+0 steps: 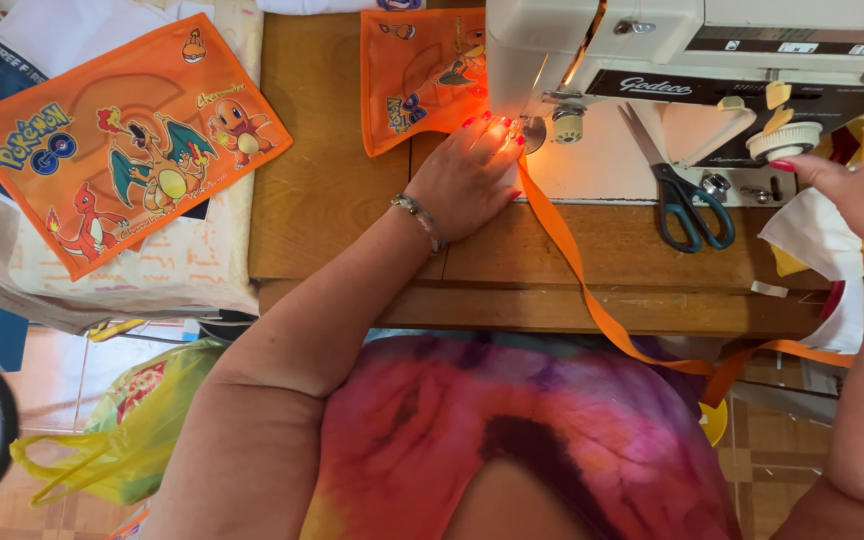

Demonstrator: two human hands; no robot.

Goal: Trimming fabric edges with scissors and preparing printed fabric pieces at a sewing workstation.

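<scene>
Under machine needle, left hand (464, 178) grip flat-open pressing orange strap (564, 250); right hand (857, 190) grip can't tell.

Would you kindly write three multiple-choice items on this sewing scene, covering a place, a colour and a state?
1. Where do the teal-handled scissors lie?
A. on the white sewing machine bed
B. on the tiled floor
C. in the yellow plastic bag

2. What colour is the long fabric strap running off the wooden table?
A. blue
B. orange
C. white

3. How is the left hand?
A. clenched around the scissors
B. raised in the air
C. pressed flat by the needle

Answers: 1 A, they rest right of the needle; 2 B, it matches the orange printed cloth panel; 3 C, fingers spread on the cloth.
</scene>
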